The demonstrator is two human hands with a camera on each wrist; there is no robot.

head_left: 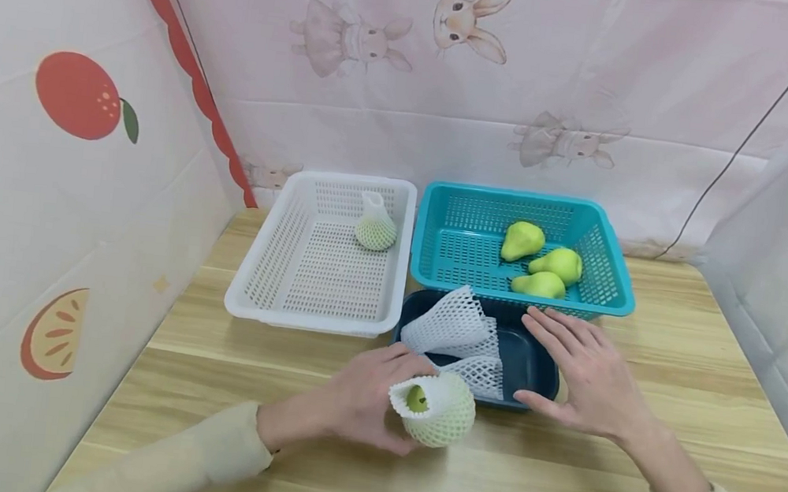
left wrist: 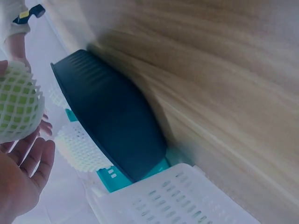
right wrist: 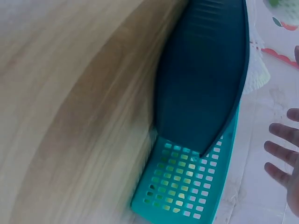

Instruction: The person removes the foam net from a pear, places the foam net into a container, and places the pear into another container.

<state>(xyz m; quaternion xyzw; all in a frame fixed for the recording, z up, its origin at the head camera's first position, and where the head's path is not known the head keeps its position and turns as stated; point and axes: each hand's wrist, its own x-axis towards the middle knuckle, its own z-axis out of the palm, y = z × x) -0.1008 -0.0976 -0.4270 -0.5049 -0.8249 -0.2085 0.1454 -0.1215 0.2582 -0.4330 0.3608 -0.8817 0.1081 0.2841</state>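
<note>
My left hand holds a green pear in a white foam net sleeve in front of the dark blue tray. The sleeve's mouth gapes toward the head camera, showing the pear's top inside; the left wrist view also catches the netted pear. My right hand is at the right side of the dark blue tray, fingers spread and holding nothing. Several white foam net sleeves lie in that tray, some draping over its rim. Whether the right fingers touch the tray I cannot tell.
Behind the dark tray stands a teal basket with three bare green pears. To its left is a white basket holding one pear in a foam sleeve. Printed cloth walls enclose the wooden table.
</note>
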